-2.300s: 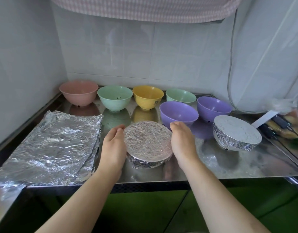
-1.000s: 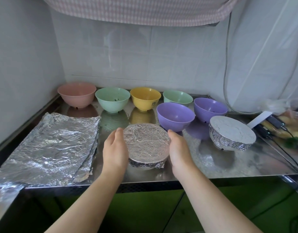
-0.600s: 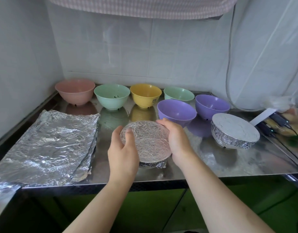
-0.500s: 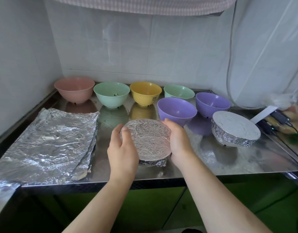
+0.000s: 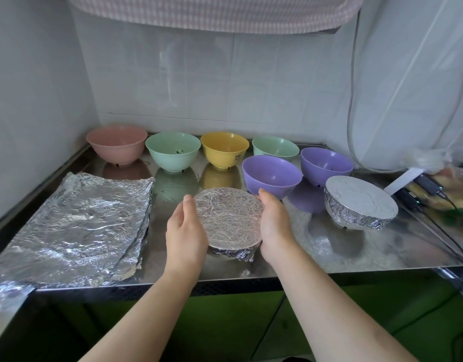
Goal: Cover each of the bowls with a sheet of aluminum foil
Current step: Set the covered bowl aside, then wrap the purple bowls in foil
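Foil-capped bowl (image 5: 229, 222) is cupped at its sides by both hands.
Thin foil tears easily; left hand (image 5: 185, 232) and right hand (image 5: 274, 228) are curled around the rim.

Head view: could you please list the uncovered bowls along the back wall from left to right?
Pink bowl → left mint-green bowl → yellow bowl → right mint-green bowl → far purple bowl.
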A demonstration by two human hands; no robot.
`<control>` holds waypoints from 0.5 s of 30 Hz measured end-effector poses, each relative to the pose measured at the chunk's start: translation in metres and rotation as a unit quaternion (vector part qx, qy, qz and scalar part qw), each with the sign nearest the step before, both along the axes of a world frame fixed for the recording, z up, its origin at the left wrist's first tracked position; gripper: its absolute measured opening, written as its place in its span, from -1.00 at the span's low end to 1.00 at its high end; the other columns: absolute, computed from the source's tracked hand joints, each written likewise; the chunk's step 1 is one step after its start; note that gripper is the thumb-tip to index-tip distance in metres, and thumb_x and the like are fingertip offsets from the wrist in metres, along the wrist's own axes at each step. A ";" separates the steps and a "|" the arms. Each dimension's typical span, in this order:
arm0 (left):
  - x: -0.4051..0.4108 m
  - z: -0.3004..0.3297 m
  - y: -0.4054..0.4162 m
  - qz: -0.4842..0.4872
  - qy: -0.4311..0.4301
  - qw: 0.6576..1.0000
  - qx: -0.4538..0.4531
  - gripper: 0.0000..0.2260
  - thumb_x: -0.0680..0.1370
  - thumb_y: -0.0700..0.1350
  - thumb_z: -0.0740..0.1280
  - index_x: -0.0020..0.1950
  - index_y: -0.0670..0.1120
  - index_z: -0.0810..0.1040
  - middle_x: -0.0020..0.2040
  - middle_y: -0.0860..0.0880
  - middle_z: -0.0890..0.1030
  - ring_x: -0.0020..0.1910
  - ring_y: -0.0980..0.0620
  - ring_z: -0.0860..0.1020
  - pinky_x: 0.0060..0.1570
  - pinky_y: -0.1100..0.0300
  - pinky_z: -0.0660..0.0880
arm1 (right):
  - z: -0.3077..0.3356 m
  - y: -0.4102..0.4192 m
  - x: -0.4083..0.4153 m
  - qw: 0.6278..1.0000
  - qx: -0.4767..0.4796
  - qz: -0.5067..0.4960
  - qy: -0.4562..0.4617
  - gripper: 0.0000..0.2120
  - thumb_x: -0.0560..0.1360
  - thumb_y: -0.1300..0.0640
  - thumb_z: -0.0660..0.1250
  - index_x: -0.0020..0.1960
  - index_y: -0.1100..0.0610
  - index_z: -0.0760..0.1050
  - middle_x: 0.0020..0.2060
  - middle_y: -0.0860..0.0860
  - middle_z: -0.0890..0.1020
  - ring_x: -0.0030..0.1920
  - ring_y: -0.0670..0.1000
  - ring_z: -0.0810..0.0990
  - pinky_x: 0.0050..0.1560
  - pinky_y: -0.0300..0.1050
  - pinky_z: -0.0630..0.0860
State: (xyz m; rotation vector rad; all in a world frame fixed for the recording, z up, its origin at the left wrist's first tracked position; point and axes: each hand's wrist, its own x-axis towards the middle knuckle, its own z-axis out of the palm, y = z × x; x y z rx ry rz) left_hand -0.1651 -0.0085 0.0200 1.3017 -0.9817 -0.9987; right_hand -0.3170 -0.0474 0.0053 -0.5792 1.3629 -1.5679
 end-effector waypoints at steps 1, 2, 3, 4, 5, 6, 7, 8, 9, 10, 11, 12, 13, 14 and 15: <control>0.004 0.000 0.000 -0.016 -0.014 1.000 -0.001 -0.63 0.74 0.17 0.09 0.16 0.01 0.63 0.02 0.11 0.62 0.12 0.06 0.52 0.11 0.15 0.43 | 0.003 0.004 0.000 1.000 -0.004 0.023 -0.003 -0.52 0.47 -0.15 0.42 0.25 0.15 0.64 0.07 0.16 0.77 0.08 0.20 0.77 0.22 0.21 0.65; 0.008 -0.002 -0.002 -0.034 -0.034 0.999 -0.004 -0.61 0.73 0.19 0.13 0.31 0.00 0.60 0.16 0.12 0.62 0.22 0.09 0.51 0.20 0.15 0.40 | 0.005 0.009 -0.003 0.999 -0.013 0.050 0.001 -0.53 0.50 -0.13 0.41 0.27 0.16 0.64 0.10 0.18 0.76 0.13 0.21 0.75 0.27 0.20 0.63; 0.013 -0.003 -0.003 -0.052 -0.052 0.997 -0.007 -0.53 0.70 0.23 0.19 0.49 0.00 0.50 0.33 0.13 0.56 0.35 0.12 0.47 0.33 0.14 0.35 | 0.007 0.015 -0.007 0.996 -0.025 0.080 0.009 -0.57 0.52 -0.11 0.42 0.26 0.15 0.65 0.13 0.16 0.76 0.19 0.21 0.73 0.32 0.19 0.59; 0.019 -0.004 -0.004 -0.072 -0.068 0.995 -0.014 -0.40 0.65 0.28 0.27 0.60 -0.01 0.37 0.48 0.10 0.49 0.45 0.12 0.42 0.43 0.12 0.31 | 0.009 0.023 -0.014 0.993 -0.041 0.112 0.024 -0.63 0.53 -0.08 0.42 0.23 0.12 0.67 0.15 0.14 0.75 0.24 0.18 0.71 0.37 0.17 0.55; 0.026 -0.005 -0.005 -0.093 -0.082 0.992 -0.025 -0.23 0.57 0.36 0.33 0.66 -0.01 0.28 0.57 0.05 0.41 0.52 0.11 0.37 0.50 0.08 0.29 | 0.010 0.032 -0.021 0.985 -0.069 0.151 0.043 -0.68 0.53 -0.03 0.43 0.22 0.09 0.67 0.18 0.11 0.75 0.28 0.15 0.68 0.40 0.13 0.52; 0.031 -0.006 -0.006 -0.114 -0.099 0.988 -0.037 -0.05 0.46 0.46 0.39 0.68 -0.01 0.21 0.61 0.02 0.35 0.55 0.10 0.34 0.54 0.06 0.28 | 0.010 0.041 -0.029 0.973 -0.105 0.196 0.061 -0.67 0.53 0.02 0.43 0.26 0.08 0.65 0.23 0.09 0.73 0.32 0.11 0.66 0.38 0.06 0.53; 0.035 -0.008 -0.005 -0.136 -0.123 0.982 -0.049 0.11 0.34 0.53 0.44 0.70 -0.02 0.15 0.63 0.01 0.30 0.57 0.11 0.31 0.55 0.06 0.27 | 0.010 0.050 -0.036 0.958 -0.138 0.239 0.073 -0.61 0.53 0.06 0.43 0.34 0.10 0.60 0.29 0.09 0.70 0.35 0.08 0.64 0.35 -0.02 0.55; 0.037 -0.010 -0.003 -0.161 -0.150 0.974 -0.059 0.24 0.23 0.55 0.49 0.71 -0.02 0.09 0.63 0.04 0.26 0.57 0.13 0.28 0.55 0.07 0.26 | 0.006 0.056 -0.045 0.943 -0.165 0.277 0.084 -0.53 0.53 0.11 0.44 0.42 0.13 0.52 0.35 0.09 0.66 0.40 0.06 0.60 0.35 -0.07 0.54; 0.037 -0.013 0.000 -0.187 -0.175 0.964 -0.067 0.34 0.14 0.54 0.53 0.71 -0.02 0.02 0.61 0.09 0.21 0.57 0.17 0.24 0.55 0.11 0.23 | 0.001 0.060 -0.050 0.930 -0.178 0.305 0.100 -0.42 0.50 0.14 0.46 0.50 0.15 0.44 0.41 0.08 0.62 0.45 0.06 0.55 0.40 -0.06 0.51; 0.035 -0.016 0.003 -0.209 -0.196 0.955 -0.071 0.42 0.07 0.52 0.57 0.72 -0.01 -0.03 0.59 0.14 0.16 0.56 0.22 0.19 0.53 0.16 0.19 | -0.004 0.063 -0.054 0.920 -0.178 0.325 0.127 -0.32 0.48 0.19 0.49 0.55 0.15 0.37 0.46 0.08 0.58 0.50 0.06 0.51 0.46 -0.04 0.46; 0.032 -0.019 0.006 -0.220 -0.212 0.949 -0.076 0.48 0.02 0.51 0.59 0.72 -0.01 -0.07 0.58 0.15 0.13 0.54 0.26 0.16 0.50 0.21 0.16 | -0.007 0.065 -0.054 0.914 -0.167 0.333 0.160 -0.25 0.45 0.24 0.53 0.59 0.16 0.33 0.48 0.08 0.55 0.52 0.07 0.48 0.51 -0.03 0.43; 0.029 -0.021 0.007 -0.218 -0.223 0.946 -0.081 0.52 -0.02 0.51 0.60 0.72 -0.02 -0.09 0.59 0.13 0.13 0.54 0.25 0.16 0.48 0.23 0.15 | -0.011 0.064 -0.054 0.913 -0.153 0.329 0.186 -0.22 0.43 0.32 0.55 0.59 0.16 0.33 0.48 0.07 0.56 0.51 0.07 0.49 0.51 -0.04 0.43; 0.026 -0.024 0.007 -0.211 -0.230 0.947 -0.083 0.54 -0.04 0.52 0.60 0.72 -0.03 -0.09 0.61 0.08 0.16 0.55 0.23 0.17 0.47 0.24 0.16 | -0.015 0.063 -0.052 0.915 -0.141 0.318 0.207 -0.21 0.41 0.39 0.56 0.56 0.15 0.36 0.44 0.05 0.60 0.49 0.05 0.53 0.49 -0.05 0.46; 0.024 -0.026 0.007 -0.202 -0.234 0.947 -0.087 0.53 -0.04 0.51 0.61 0.72 -0.03 -0.08 0.62 0.04 0.19 0.56 0.20 0.20 0.46 0.24 0.17 | -0.018 0.062 -0.052 0.917 -0.132 0.300 0.226 -0.23 0.40 0.45 0.56 0.53 0.14 0.40 0.40 0.03 0.63 0.45 0.04 0.56 0.45 -0.07 0.49; 0.023 -0.028 0.006 -0.195 -0.238 0.947 -0.093 0.51 -0.02 0.47 0.63 0.72 -0.04 -0.06 0.62 0.02 0.22 0.56 0.17 0.22 0.45 0.24 0.18 | -0.021 0.061 -0.051 0.920 -0.126 0.285 0.238 -0.24 0.39 0.49 0.57 0.50 0.12 0.43 0.36 0.02 0.66 0.42 0.04 0.59 0.42 -0.07 0.52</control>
